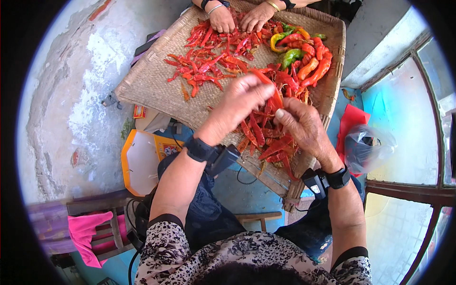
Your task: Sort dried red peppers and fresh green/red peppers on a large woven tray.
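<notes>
Over the near part of a square woven tray (pixel 156 85), I hold a long red chili pepper (pixel 274 97) between my two hands. The fingers of my left hand (pixel 240 102), slightly blurred, close round its upper part. My right hand (pixel 305 126) pinches it lower down, thumb in front. Below and around my hands lies a heap of wrinkled, dried-looking red chilies (pixel 266 135). Smaller red chilies (pixel 204 66) are spread over the middle and far left of the tray. Plumper fresh peppers (pixel 316 66), red with a few green and yellow, are piled at the far right.
Across the tray, another person's hands (pixel 237 19) rest among the chilies. A peeling wall (pixel 90 95) stands at left, a window (pixel 403 123) at right. An orange-edged box (pixel 142 161) is left of my legs. A clear plastic bag (pixel 370 148) and wooden chair (pixel 114 230) are nearby.
</notes>
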{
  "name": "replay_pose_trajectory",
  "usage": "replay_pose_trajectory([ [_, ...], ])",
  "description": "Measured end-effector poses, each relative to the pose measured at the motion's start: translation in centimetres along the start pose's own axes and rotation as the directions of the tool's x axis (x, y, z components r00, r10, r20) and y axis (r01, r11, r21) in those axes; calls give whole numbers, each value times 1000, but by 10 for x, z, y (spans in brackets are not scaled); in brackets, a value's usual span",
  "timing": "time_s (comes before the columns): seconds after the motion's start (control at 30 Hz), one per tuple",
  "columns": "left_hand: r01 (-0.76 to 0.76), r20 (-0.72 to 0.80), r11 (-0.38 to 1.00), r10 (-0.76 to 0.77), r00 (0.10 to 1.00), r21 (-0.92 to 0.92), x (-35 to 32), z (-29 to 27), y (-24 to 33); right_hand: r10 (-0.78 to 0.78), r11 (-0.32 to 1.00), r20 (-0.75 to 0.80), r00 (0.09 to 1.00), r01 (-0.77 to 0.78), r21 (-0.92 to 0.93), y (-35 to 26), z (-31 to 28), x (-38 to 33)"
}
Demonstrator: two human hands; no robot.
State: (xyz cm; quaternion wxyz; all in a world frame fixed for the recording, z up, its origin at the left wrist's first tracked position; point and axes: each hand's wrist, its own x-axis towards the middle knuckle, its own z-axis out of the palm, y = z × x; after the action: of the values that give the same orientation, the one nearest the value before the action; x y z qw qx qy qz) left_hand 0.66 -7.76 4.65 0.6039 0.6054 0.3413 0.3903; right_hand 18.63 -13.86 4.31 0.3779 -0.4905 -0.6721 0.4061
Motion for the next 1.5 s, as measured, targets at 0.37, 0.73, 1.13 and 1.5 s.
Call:
replay_pose_trajectory([
  [0.37,215,-349,971,-166,923,106,19,-72,-31,-11,1000,-194,981,7,-26,1,-32,-9],
  [0.73,119,-147,554,6,989,824,30,-50,-39,-111,984,-172,979,84,-157,-2,-37,-17],
  [1.13,82,-687,988,30,726,130,29,-91,-13,-63,992,-140,988,47,-120,-4,-38,-19],
  [1.5,24,-27,707,-8,1000,706,24,-19,-28,-50,992,-120,991,35,-123,-1,-26,-11],
])
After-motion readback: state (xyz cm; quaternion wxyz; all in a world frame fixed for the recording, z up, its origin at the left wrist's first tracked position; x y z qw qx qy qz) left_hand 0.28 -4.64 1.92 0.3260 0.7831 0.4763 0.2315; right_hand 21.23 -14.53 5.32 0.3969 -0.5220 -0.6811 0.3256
